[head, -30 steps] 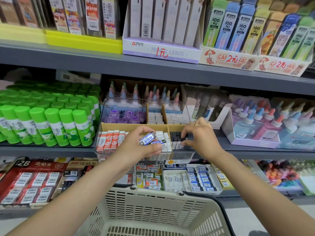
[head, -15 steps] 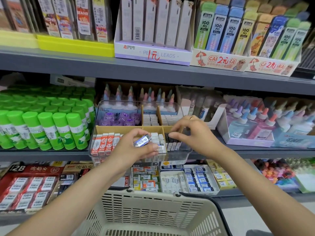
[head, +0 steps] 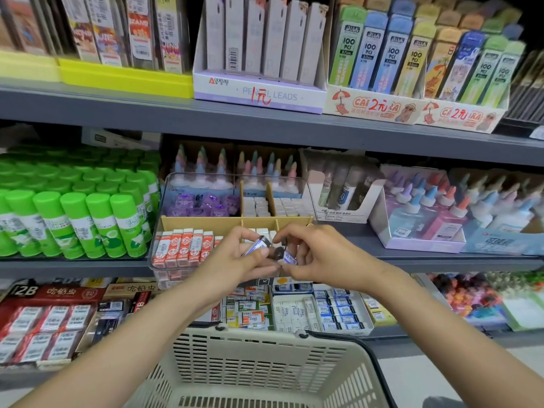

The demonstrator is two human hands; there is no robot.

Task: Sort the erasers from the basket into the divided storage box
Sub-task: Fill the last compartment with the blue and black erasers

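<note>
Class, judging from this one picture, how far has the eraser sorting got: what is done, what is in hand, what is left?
Done: the box already holds rows of red erasers and white erasers in separate compartments. In hand: the left hand and right hand each hold a blue-labelled eraser before the box. Left: placing them; the basket interior is mostly out of view.
</note>
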